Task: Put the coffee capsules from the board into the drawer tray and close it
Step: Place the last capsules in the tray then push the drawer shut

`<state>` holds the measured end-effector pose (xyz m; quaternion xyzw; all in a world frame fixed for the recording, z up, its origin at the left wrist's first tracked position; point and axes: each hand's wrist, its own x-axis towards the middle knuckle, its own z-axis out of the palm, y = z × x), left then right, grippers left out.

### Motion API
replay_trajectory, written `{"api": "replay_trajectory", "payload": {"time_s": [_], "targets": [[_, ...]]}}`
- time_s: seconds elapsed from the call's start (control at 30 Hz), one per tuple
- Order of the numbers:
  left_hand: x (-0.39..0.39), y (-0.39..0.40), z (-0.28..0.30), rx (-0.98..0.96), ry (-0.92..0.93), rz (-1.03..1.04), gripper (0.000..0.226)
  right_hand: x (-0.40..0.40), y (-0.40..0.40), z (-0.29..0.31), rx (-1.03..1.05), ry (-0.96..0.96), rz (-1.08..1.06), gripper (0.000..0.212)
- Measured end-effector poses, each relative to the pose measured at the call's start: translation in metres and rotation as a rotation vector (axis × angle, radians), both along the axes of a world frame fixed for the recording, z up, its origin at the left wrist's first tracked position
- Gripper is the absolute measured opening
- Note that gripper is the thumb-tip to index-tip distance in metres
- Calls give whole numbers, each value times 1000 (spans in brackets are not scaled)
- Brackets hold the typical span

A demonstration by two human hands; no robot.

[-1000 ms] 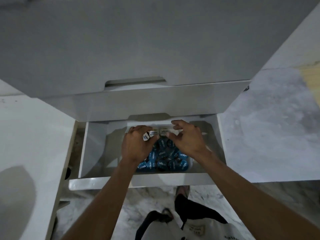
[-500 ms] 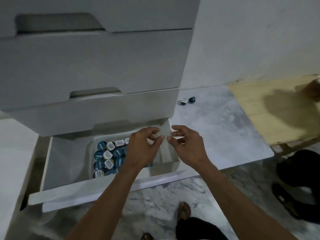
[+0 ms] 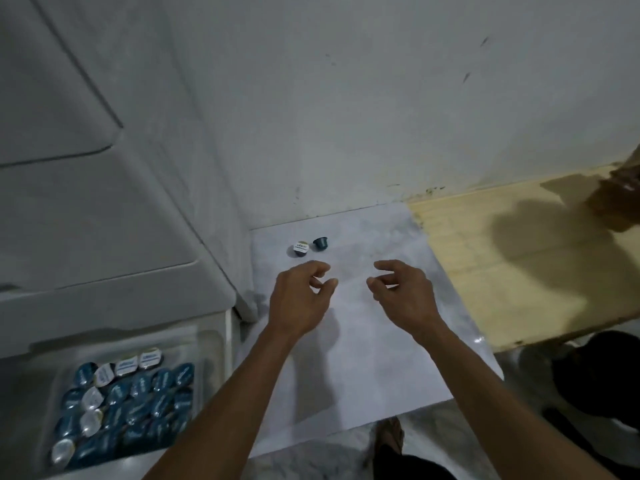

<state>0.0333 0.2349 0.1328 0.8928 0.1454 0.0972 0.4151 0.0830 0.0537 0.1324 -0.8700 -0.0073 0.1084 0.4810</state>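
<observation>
Two coffee capsules lie on the white marble board [image 3: 374, 358] near its far left corner: one with a white foil lid [image 3: 300, 248] and a dark blue one [image 3: 321, 243] on its side. My left hand [image 3: 301, 299] hovers just in front of them, fingers curled and apart, holding nothing. My right hand [image 3: 403, 294] hovers over the board to the right, also empty. At lower left the open drawer tray [image 3: 204, 344] holds several blue and white-lidded capsules [image 3: 128, 396].
A white drawer cabinet [image 3: 104, 202] fills the left side above the open drawer. A white wall stands behind the board. A pale wooden surface [image 3: 502, 271] adjoins the board on the right. My foot [image 3: 389, 441] shows on the marble floor below.
Both hands left the capsules in the drawer tray and moved right, out over the board toward the two loose capsules. My view swung right with them.
</observation>
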Motion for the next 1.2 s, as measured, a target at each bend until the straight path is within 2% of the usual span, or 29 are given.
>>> {"api": "replay_trajectory", "payload": {"time_s": [0.13,0.33,0.5,0.7,0.9,1.1,1.2], "targets": [[30,0,-33,-42,93,200,26,60,-8,-17,-53,64,113,31],[67,15,-80,-47,116,362,31,118,29,-59,-109,137,297,35],[102,30,-114,47,92,391,48,151,75,-96,-165,98,350,46],[120,34,-165,-17,15,385,52,172,107,-135,-205,57,351,66],[124,37,-180,65,-15,382,43,173,110,-151,-301,-82,392,51],[130,38,-181,120,-33,404,35,170,108,-162,-234,-224,420,27],[130,36,-183,145,-56,399,32,164,96,-171,-192,-368,381,16]]}}
